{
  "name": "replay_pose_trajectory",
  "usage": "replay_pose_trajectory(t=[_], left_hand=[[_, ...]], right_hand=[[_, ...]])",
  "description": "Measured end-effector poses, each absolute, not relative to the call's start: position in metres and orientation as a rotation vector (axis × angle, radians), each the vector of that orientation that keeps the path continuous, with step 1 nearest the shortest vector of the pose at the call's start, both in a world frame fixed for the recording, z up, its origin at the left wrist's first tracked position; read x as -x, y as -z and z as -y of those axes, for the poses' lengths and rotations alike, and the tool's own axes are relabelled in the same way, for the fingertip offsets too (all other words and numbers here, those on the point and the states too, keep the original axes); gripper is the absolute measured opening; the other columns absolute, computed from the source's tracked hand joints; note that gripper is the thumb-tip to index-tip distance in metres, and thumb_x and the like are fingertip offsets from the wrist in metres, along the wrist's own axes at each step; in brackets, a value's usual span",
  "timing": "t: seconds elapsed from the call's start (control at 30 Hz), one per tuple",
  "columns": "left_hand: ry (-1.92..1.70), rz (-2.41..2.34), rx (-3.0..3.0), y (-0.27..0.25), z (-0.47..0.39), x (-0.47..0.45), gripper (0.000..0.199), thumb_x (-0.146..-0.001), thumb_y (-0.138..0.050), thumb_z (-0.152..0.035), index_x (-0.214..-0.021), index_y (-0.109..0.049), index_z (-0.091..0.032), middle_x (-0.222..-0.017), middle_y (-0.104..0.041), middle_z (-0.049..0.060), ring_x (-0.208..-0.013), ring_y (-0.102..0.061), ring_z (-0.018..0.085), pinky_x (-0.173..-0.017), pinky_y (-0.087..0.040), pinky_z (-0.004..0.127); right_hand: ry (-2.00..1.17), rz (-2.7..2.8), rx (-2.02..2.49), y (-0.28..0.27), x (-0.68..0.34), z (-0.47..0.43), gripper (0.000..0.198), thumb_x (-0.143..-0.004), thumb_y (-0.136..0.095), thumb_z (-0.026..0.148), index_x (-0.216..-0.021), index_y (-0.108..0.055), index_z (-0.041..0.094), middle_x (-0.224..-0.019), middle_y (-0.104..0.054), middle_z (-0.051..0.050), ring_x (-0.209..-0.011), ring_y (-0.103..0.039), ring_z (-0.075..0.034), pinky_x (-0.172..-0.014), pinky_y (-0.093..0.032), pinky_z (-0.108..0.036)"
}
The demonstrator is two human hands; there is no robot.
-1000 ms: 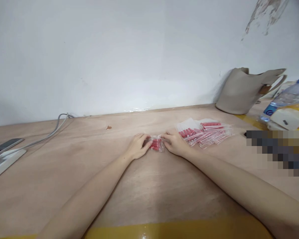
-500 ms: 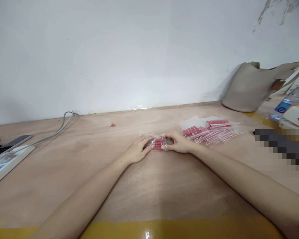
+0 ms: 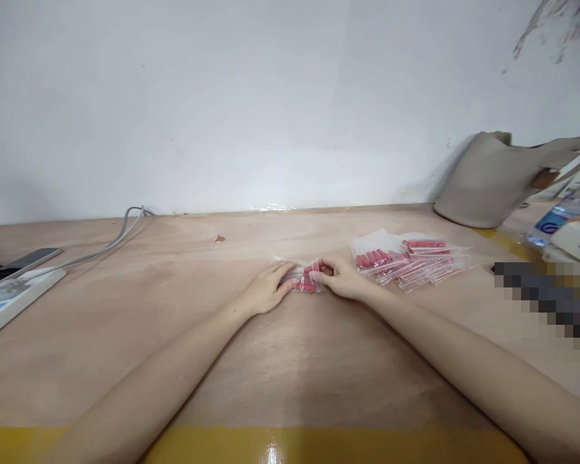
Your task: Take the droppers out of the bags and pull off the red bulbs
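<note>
A small clear plastic bag [image 3: 307, 285] with several red, stick-like pieces in it lies on the table between my hands. My left hand [image 3: 265, 290] grips its left end, fingers along the far edge and thumb over the near part. At the right end my right hand [image 3: 341, 277] pinches the bag near the upper red pieces, thumb and fingertips close together. Further right lies a pile of similar clear bags [image 3: 415, 264], overlapping, with red pieces inside and pale ends showing at the upper left. What the red pieces are, I cannot tell.
The wooden table [image 3: 212, 361] meets a white wall [image 3: 251, 103] at the back. A grey-beige bag [image 3: 483, 183] and a plastic bottle [image 3: 551, 219] stand at the right. A power strip [image 3: 24, 299] with a cable [image 3: 101, 248] and a phone [image 3: 36, 259] lie at the left.
My right hand has closed from a wider hold at the bag's right side into a pinch near its upper part. The left hand stays on the bag. The view has shifted slightly.
</note>
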State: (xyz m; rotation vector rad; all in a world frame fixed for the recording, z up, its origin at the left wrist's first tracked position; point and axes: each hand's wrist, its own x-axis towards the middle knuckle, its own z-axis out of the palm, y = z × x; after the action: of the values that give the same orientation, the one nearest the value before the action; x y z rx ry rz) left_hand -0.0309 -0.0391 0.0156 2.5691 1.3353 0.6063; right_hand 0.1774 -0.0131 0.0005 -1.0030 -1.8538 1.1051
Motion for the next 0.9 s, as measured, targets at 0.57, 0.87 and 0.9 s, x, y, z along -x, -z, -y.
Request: replay_pose_trajectory(t=[0.57,0.87,0.9], left_hand=[[-0.384,-1.658,-2.512,-0.014,0.036,0.043,0.045,-0.092,-0.026,-0.042,-0.132,-0.039,-0.026,-0.140,-0.035,0.005,-0.132,-0.026,0.023,-0.108,-0.021,0.041],[-0.388,-1.744,-2.461,-0.019,0.029,0.059,0.043,-0.091,-0.028,-0.040,-0.125,-0.049,-0.027,-0.138,-0.038,0.005,-0.129,-0.030,0.024,-0.107,-0.024,0.041],[-0.390,-1.739,-2.466,-0.019,0.029,0.059,0.043,-0.091,-0.028,-0.040,-0.125,-0.050,-0.026,-0.138,-0.038,0.005,-0.129,-0.030,0.024,-0.106,-0.024,0.041]], right_hand=[[-1.101,1.544,1.045,-0.024,-0.218,-0.006,0.026,-0.068,-0.066,0.037,-0.083,-0.061,0.016,-0.080,-0.066,-0.006,-0.069,-0.060,-0.014,-0.066,-0.050,-0.030],[0.319,2.274,0.934,-0.018,-0.226,0.006,0.025,-0.088,-0.039,0.019,-0.102,-0.058,0.016,-0.100,-0.061,-0.013,-0.088,-0.058,-0.019,-0.074,-0.047,-0.030],[0.368,2.325,0.955,-0.015,-0.222,0.007,0.025,-0.088,-0.038,0.018,-0.103,-0.058,0.016,-0.100,-0.060,-0.013,-0.087,-0.057,-0.020,-0.072,-0.047,-0.030]])
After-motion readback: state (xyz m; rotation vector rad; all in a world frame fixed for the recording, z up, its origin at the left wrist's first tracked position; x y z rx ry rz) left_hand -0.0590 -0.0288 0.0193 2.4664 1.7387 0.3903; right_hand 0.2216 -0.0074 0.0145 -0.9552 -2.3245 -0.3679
